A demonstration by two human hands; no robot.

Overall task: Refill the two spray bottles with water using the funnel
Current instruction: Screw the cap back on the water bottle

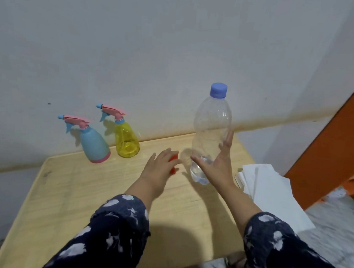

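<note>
The left hand (161, 165) lies over the orange funnel (173, 163) on the table (74, 182); whether it grips is unclear. The right hand (219, 161), fingers spread, is against the capped water bottle (211, 133). The blue spray bottle (93, 143) and yellow spray bottle (126, 138) stand by the wall.

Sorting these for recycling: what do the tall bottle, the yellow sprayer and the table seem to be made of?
Tall bottle: clear, thin, glossy plastic; the wall shows through it, and its cap is opaque blue. Yellow sprayer: translucent tinted plastic with glossy highlights; matte pink-and-blue trigger head. Table: pale wood-grain surface, perhaps laminate or wood; cannot tell which.
</note>
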